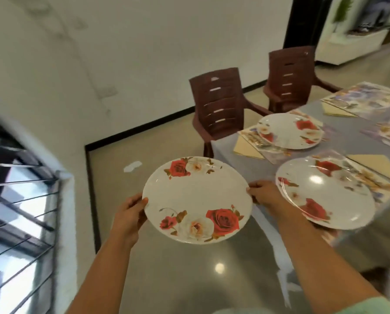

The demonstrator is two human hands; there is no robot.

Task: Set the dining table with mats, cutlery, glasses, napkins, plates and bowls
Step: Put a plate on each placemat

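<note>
Table (253, 168) stands at the person's two o'clock, grey-topped, with patterned mats (366, 96) laid along it, two brown chairs (219, 105) drawn up on its far side at twelve o'clock, and folded cream napkins (248, 147) beside the mats. Two rose-printed plates are already down: one (290, 131) at one o'clock on its mat, one (325, 193) at three o'clock, overhanging the near table edge. A third plate (197, 199) is carried level over the floor, short of the table. Left hand (131, 214) grips its rim at nine o'clock, right hand (263, 193) pinches its rim at three o'clock; hands well apart, thumbs on top, fingers hidden beneath. Assessment: the plate appears stiff, glossy and fairly light, possibly melamine, though the material cannot be confirmed. The glaze looks slippery, so opposite rim holds are sound; a knock on the table edge risks chipping. Glasses, cutlery and bowls are not discernible.
</note>
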